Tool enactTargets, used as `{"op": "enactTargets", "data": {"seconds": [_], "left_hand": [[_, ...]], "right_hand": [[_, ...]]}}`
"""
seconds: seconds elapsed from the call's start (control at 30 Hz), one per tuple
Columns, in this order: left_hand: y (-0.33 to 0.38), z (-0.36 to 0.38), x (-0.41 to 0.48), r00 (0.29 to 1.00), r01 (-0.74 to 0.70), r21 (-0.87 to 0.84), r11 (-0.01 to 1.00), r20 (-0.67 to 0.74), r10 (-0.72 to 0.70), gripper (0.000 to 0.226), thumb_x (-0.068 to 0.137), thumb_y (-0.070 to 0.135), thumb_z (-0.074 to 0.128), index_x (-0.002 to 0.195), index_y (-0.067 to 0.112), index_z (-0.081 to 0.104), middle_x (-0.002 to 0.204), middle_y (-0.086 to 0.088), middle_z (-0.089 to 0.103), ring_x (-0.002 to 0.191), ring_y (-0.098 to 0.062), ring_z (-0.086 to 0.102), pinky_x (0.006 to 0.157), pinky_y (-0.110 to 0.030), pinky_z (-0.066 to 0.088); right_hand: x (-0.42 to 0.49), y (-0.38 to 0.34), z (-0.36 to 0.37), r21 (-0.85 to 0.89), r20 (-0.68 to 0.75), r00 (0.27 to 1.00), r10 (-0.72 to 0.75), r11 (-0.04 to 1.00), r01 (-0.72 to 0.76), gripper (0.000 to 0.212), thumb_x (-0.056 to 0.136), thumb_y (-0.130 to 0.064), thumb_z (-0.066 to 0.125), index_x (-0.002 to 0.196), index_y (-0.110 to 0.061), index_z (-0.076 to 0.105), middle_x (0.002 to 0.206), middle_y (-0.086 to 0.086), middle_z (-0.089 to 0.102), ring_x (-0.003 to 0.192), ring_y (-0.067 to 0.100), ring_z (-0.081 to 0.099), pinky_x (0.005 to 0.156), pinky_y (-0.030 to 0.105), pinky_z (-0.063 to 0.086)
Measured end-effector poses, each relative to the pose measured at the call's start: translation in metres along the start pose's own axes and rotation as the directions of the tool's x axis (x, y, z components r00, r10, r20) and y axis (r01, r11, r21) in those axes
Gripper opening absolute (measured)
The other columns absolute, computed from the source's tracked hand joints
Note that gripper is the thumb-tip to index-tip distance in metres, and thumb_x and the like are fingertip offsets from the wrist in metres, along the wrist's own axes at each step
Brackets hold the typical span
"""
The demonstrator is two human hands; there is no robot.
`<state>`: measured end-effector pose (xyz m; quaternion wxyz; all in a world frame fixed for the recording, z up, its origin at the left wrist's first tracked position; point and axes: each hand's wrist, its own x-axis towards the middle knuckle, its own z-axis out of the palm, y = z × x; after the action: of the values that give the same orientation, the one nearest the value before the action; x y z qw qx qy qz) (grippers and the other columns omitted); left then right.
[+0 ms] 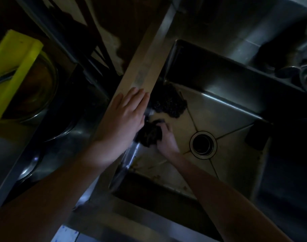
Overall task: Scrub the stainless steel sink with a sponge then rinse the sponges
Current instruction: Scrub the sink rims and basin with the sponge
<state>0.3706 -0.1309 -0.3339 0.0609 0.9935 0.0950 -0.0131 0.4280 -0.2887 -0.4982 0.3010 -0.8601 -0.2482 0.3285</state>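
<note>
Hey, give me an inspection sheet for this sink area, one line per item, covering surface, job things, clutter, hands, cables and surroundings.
Surface: stainless steel sink basin, floor shows brownish specks near the front; round drain open.
Job's things: dark scrubbing sponge pressed at the left wall; second dark scouring pad lying in the back-left corner.
Clutter: dark rectangular block at the right wall.
Hands: left hand flat on the steel divider rim; right hand gripping the sponge.
Cables: nothing seen.
Surroundings: yellow-green plastic board over a metal bowl at left; metal dishes at right; dim lighting.
</note>
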Motion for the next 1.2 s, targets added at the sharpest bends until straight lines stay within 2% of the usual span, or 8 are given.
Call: {"op": "enactTargets", "data": {"seconds": [0.13,0.27,0.37,0.6,0.77,0.93,1.07,1.2], "left_hand": [[0.001,-0.002,0.000,0.999,0.014,-0.001,1.000,0.032,-0.014,0.051,0.084,0.011,0.054,0.133,0.000,0.046,0.137,-0.018,0.049,0.129,-0.032,0.043,0.102,-0.048,0.038],[0.003,-0.004,0.000,0.999,0.035,-0.014,0.999,0.039,-0.035,0.050,0.085,0.009,0.052,0.134,0.000,0.045,0.139,-0.017,0.048,0.131,-0.032,0.041,0.104,-0.047,0.035],[0.003,-0.006,-0.001,0.998,0.034,-0.005,0.999,0.060,-0.034,0.051,0.086,0.012,0.054,0.136,0.002,0.043,0.141,-0.015,0.046,0.133,-0.030,0.039,0.105,-0.046,0.033],[0.011,-0.018,-0.032,0.993,0.059,0.044,0.997,0.101,-0.063,0.053,0.096,0.030,0.041,0.143,0.009,0.030,0.152,-0.010,0.029,0.141,-0.026,0.022,0.113,-0.043,0.020],[0.041,-0.023,-0.089,0.970,0.241,-0.042,0.970,0.042,-0.239,0.053,0.090,0.026,0.057,0.137,0.008,0.043,0.147,-0.011,0.039,0.136,-0.028,0.035,0.110,-0.044,0.026],[0.067,-0.018,-0.145,0.874,0.486,-0.135,0.863,0.065,-0.482,0.054,0.093,0.025,0.046,0.142,0.009,0.032,0.151,-0.015,0.029,0.140,-0.031,0.026,0.112,-0.048,0.022],[0.088,-0.018,-0.181,0.818,0.568,-0.054,0.821,0.142,-0.557,0.053,0.095,0.032,0.024,0.135,0.003,0.043,0.151,-0.019,0.026,0.140,-0.033,0.025,0.110,-0.053,0.026],[0.098,-0.014,-0.197,0.756,0.654,-0.116,0.747,0.090,-0.648,0.050,0.094,0.024,0.050,0.135,-0.003,0.041,0.145,-0.025,0.035,0.134,-0.037,0.034,0.110,-0.050,0.028]], "right_hand": [[0.028,-0.013,0.002,-0.107,-0.070,0.996,0.061,0.992,-0.068,0.047,0.078,0.000,0.054,0.122,-0.015,0.058,0.128,0.010,0.054,0.109,0.029,0.057,0.086,0.034,0.050],[0.000,-0.018,0.028,-0.223,0.186,0.982,0.002,0.974,0.041,0.037,0.083,-0.008,0.058,0.120,-0.014,0.062,0.125,0.011,0.058,0.109,0.030,0.058,0.088,0.034,0.048],[-0.045,-0.012,0.045,-0.243,0.476,0.877,-0.071,0.947,0.209,0.039,0.084,-0.028,0.065,0.120,-0.012,0.062,0.129,0.014,0.053,0.116,0.030,0.052,0.096,0.035,0.044],[-0.080,0.019,0.003,-0.312,0.623,0.780,0.054,0.932,0.185,0.041,0.084,-0.030,0.067,0.114,-0.002,0.063,0.123,0.014,0.057,0.113,0.028,0.054,0.094,0.034,0.043],[-0.100,0.060,-0.041,-0.392,0.650,0.753,0.106,0.895,0.213,0.022,0.088,-0.016,0.059,0.104,-0.003,0.064,0.117,0.014,0.061,0.092,0.018,0.055,0.073,0.026,0.040],[-0.110,0.065,-0.053,-0.277,0.604,0.797,0.006,0.939,0.203,0.023,0.087,-0.012,0.060,0.107,-0.004,0.067,0.110,0.013,0.066,0.103,0.028,0.062,0.077,0.025,0.044],[-0.098,0.030,-0.025,-0.205,0.439,0.895,0.074,0.979,0.019,0.026,0.087,-0.021,0.062,0.108,-0.007,0.069,0.110,0.015,0.069,0.104,0.030,0.063,0.084,0.033,0.048],[-0.069,-0.020,0.015,-0.173,0.338,0.939,0.067,0.985,-0.008,0.027,0.090,-0.025,0.058,0.105,-0.006,0.069,0.104,0.019,0.070,0.100,0.033,0.064,0.072,0.030,0.044]]}}
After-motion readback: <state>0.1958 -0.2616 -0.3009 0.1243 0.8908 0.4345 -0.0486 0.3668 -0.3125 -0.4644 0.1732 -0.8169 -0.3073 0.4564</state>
